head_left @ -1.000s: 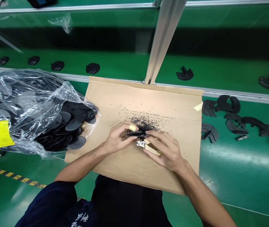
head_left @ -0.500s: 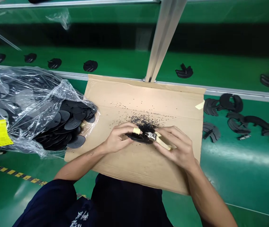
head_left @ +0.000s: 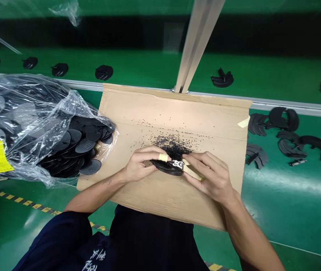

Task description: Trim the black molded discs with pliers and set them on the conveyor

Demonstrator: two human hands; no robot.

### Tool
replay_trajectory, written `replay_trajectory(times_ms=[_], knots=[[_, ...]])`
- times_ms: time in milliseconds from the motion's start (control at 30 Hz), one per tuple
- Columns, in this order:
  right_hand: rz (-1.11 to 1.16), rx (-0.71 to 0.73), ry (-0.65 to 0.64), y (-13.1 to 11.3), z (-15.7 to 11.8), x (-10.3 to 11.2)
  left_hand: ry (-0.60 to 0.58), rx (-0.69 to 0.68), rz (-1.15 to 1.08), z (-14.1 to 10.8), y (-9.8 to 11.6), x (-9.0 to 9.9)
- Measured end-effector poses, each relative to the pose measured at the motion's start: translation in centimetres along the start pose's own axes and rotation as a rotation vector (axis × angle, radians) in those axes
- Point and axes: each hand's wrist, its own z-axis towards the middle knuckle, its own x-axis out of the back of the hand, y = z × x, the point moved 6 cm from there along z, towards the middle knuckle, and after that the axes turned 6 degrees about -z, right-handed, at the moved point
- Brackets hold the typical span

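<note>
Over cardboard, a black disc is pinched by the left hand, fingers closed, and metal-headed nippers are held by the right hand, fingers half-curled.

Black disc has tilted; silver clippers have moved over its right side

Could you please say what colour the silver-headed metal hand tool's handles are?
The tool's handles are pale yellow, clearest in the head view.
</note>
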Motion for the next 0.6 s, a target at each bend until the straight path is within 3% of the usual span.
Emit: replay_trajectory(times_ms=[400,467,600], knots=[[-0.197,0.039,-0.086,-1.0,0.0,0.0,0.001,-0.046,0.004,-0.4,0.0,-0.2],[-0.113,-0.004,-0.094,-0.7,0.0,0.0,-0.017,-0.048,0.017,-0.3,0.0,-0.2],[0.301,-0.186,-0.145,0.5,0.0,-0.4,-0.055,-0.033,0.044,0.0,0.1,-0.3]])
